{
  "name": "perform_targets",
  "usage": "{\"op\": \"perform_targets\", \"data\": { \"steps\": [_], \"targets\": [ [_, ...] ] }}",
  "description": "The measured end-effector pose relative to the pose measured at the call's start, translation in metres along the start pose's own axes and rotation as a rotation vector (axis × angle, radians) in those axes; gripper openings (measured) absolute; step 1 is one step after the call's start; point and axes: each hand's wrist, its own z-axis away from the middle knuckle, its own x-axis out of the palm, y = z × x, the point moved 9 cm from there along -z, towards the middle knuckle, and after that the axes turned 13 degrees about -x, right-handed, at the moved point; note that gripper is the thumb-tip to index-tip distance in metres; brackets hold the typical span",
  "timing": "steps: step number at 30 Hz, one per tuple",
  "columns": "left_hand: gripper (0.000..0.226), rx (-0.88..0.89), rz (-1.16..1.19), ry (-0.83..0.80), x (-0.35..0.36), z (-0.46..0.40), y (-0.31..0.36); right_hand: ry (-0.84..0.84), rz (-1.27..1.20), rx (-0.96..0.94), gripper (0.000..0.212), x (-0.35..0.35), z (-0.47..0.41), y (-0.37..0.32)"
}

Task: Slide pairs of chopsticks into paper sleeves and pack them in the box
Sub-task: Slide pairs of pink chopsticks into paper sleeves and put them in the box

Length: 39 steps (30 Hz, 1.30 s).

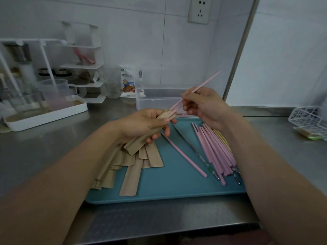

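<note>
Right hand pinches a pair of pink chopsticks mid-shaft, fingers curled round them, thin ends pointing up-right, lower ends at the mouth of a brown paper sleeve. Left hand grips that sleeve, thumb on top near its open end, fingers wrapped underneath; sleeve tilts down-left, bottom end hanging over the sleeve pile. Chopstick tips just entering the sleeve opening; how far in is hard to tell, thumb partly covers it. Both forearms reach in from the bottom corners, hands raised above the tray.

Below: teal tray on a steel counter. Pile of empty paper sleeves fanned on tray's left side, one lying apart toward the front. One loose pink chopstick lies diagonal at tray centre. Heap of pink chopsticks on the right, a few yellowish ones and some clear-looking sticks mixed in; right forearm covers the heap's right edge.

Clear plastic box sits behind the tray, hands overlap its front; contents not readable. White rack and white tray with containers at left rear, blurred. Food packet against the wall. White wire basket at right, cut off by the frame. Wall socket at top.
</note>
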Motion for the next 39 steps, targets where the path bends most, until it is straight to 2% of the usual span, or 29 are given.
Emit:
{"op": "perform_targets", "data": {
  "steps": [6, 10, 12, 14, 16, 17, 19, 22, 28, 33, 39],
  "targets": [
    [0.027, 0.022, 0.020, -0.011, 0.002, 0.002, 0.004, -0.055, 0.068, 0.017, 0.003, 0.003, 0.000, 0.010],
    [0.028, 0.023, 0.039, -0.027, 0.003, 0.003, 0.005, -0.238, 0.007, 0.081, 0.006, 0.026, 0.006, 0.018],
    [0.028, 0.020, 0.047, -0.035, 0.003, 0.003, 0.004, -0.277, -0.012, 0.112, 0.005, 0.032, 0.010, 0.019],
    [0.027, 0.014, 0.043, -0.028, 0.002, 0.002, 0.002, -0.144, -0.061, 0.119, 0.009, 0.023, 0.006, 0.016],
    [0.027, 0.006, 0.034, -0.017, 0.001, 0.002, 0.001, 0.157, -0.107, 0.048, 0.025, -0.006, 0.000, 0.009],
    [0.027, 0.003, 0.032, -0.012, 0.000, 0.002, 0.001, 0.293, -0.054, -0.021, 0.031, -0.023, -0.001, 0.003],
    [0.027, 0.000, 0.034, -0.005, -0.001, 0.001, 0.000, 0.404, 0.097, -0.142, 0.028, -0.041, -0.003, -0.008],
    [0.027, -0.005, 0.040, 0.002, -0.002, 0.001, 0.000, 0.324, 0.174, -0.172, 0.016, -0.032, -0.004, -0.008],
    [0.025, 0.000, 0.099, 0.025, -0.009, -0.001, 0.000, 0.095, 0.207, -0.163, 0.020, -0.002, -0.001, -0.006],
    [0.025, 0.002, 0.098, 0.004, -0.008, -0.002, -0.001, 0.024, 0.184, -0.109, 0.019, 0.008, 0.000, 0.002],
    [0.025, 0.009, 0.106, 0.014, -0.007, 0.000, 0.003, -0.021, 0.021, -0.051, 0.008, 0.015, 0.003, 0.005]
  ]
}}
